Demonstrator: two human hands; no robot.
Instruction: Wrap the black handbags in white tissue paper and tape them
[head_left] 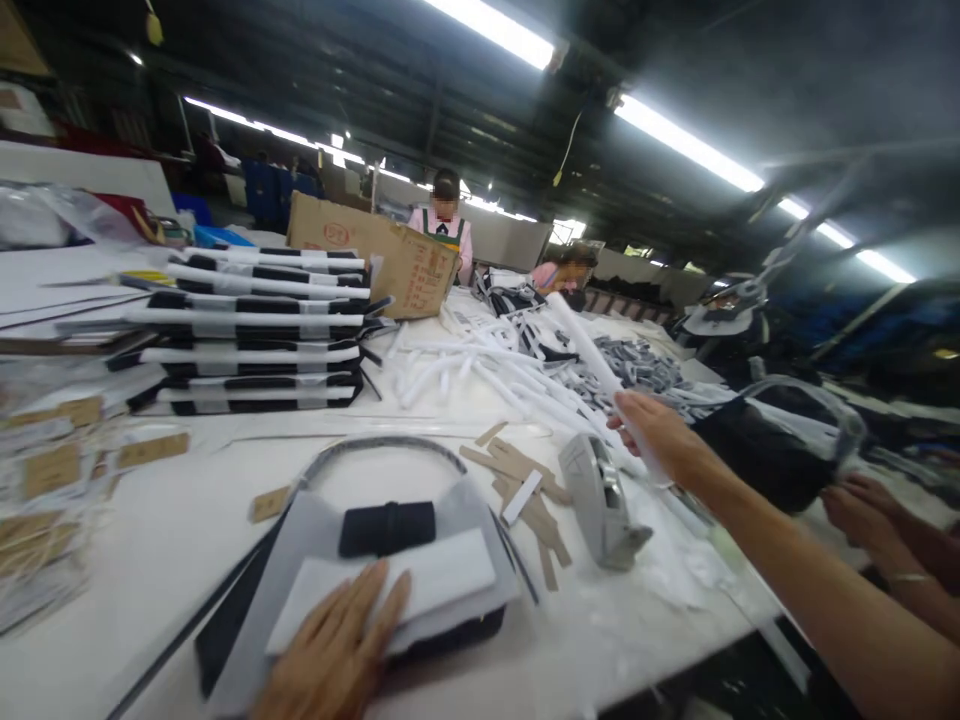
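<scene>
My left hand [341,635] lies with fingers stretched out, pressing on a folded white foam sheet [450,575]. The sheet rests on a black handbag [442,645] partly wrapped in thin pale film, its arched handle [382,442] also covered. A dark flap or strap piece [386,528] shows just above the foam. Off to the right, my right hand [656,435] is closed around a long white foam tube [585,345], which tilts up and left over a heap of similar tubes [480,365]. A grey tape dispenser [600,500] stands below that hand.
Brown card strips [525,490] lie beside the dispenser. Black-and-white wrapped bags [255,330] are stacked at left, near a cardboard box [382,255]. A co-worker's hands [862,515] hold a black bag [765,445] at right. Two people sit across the table.
</scene>
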